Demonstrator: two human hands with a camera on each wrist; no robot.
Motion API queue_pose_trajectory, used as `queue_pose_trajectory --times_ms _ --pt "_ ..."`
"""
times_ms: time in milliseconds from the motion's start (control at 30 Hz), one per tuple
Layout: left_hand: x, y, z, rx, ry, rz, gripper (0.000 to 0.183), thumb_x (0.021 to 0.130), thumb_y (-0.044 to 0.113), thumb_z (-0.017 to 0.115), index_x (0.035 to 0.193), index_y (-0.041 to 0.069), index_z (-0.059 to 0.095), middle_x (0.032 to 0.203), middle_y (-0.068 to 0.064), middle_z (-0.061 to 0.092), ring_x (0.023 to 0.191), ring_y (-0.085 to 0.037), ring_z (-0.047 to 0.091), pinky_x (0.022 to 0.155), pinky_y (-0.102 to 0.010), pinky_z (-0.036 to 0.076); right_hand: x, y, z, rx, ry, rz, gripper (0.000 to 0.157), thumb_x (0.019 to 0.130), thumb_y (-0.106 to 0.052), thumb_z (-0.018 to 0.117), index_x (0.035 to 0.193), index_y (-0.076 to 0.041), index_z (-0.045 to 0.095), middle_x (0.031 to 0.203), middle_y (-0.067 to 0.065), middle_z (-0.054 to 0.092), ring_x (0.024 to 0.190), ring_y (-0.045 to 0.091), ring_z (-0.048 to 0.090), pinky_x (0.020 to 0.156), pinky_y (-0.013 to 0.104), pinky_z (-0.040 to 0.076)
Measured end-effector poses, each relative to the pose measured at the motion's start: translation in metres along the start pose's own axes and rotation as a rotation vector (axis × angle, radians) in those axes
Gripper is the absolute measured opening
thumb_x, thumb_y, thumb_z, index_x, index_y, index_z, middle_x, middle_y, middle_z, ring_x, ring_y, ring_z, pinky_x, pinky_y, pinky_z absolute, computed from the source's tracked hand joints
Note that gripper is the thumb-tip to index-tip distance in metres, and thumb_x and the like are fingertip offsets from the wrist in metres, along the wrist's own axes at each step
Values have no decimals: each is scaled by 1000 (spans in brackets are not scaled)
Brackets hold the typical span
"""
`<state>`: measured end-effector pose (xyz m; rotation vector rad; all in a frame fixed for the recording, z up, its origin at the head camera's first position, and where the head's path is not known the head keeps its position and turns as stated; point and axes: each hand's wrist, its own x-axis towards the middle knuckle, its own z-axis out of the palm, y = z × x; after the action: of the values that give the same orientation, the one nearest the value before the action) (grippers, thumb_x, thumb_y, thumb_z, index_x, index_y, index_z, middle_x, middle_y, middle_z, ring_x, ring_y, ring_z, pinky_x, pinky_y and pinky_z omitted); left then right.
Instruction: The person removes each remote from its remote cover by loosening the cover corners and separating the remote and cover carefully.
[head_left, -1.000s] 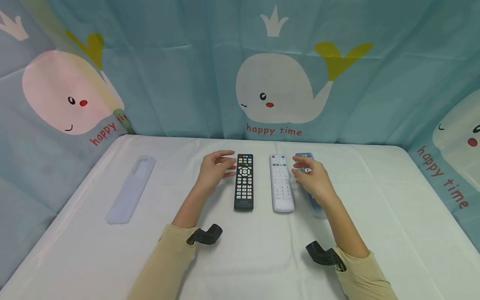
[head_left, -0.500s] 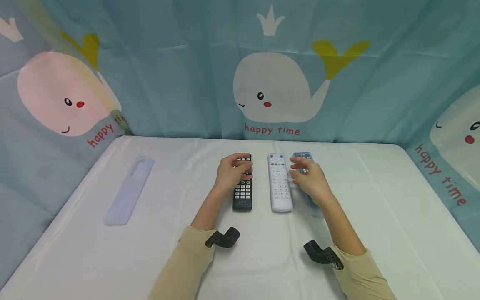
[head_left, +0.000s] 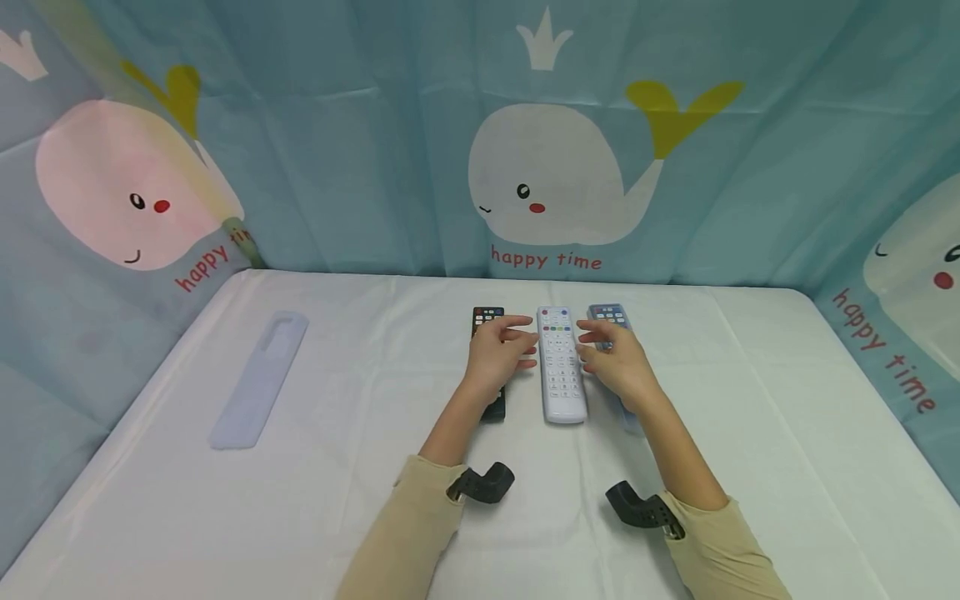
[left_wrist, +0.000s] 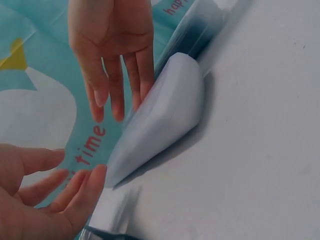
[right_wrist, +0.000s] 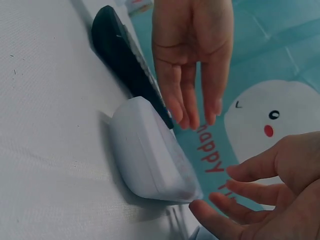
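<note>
Between my two hands lies a white remote control (head_left: 562, 379) on the white cloth, its buttons facing up. My left hand (head_left: 498, 357), fingers spread and relaxed, is over a black remote control (head_left: 493, 408) and hides its middle. Its fingertips point at the white remote's left edge. On the other side my right hand (head_left: 618, 360) faces it, fingers loosely bent and holding nothing. Beneath that hand a blue-looking remote control (head_left: 609, 314) in a clear sleeve is partly hidden. In the right wrist view, the right fingertips come close to the white remote's (right_wrist: 145, 155) far end.
A translucent, pale remote cover (head_left: 258, 383) with a cut-out near its top lies at the left of the table (head_left: 712, 350). A blue-green curtain (head_left: 405, 167) printed with whales hangs along the back and sides. Both wrists carry a black camera mount (head_left: 483, 483).
My left hand has moved right, from beside the black remote to over it, and is now near the white one. The right hand stays almost in place. The remotes have not moved.
</note>
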<state>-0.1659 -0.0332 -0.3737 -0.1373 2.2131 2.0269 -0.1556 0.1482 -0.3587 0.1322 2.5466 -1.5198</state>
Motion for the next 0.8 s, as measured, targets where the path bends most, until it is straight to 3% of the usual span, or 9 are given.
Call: queue_pose_trajectory --times_ms 400,800 --pt "-2 -9 13 61 -34 -27 37 99 4 70 136 -2 67 113 -19 71 88 -21 72 80 -32 65 -2 1 5 -28 -29 -9 47 106 -3 53 152 7 48 144 32 54 120 42 65 97 42 60" --pt "-4 -14 18 189 -60 -20 42 99 4 71 139 -5 63 118 -20 69 99 -25 72 79 -28 64 6 8 11 -107 -16 30 51 101 0 62 150 6 51 143 32 57 129 45 62 101 45 59"
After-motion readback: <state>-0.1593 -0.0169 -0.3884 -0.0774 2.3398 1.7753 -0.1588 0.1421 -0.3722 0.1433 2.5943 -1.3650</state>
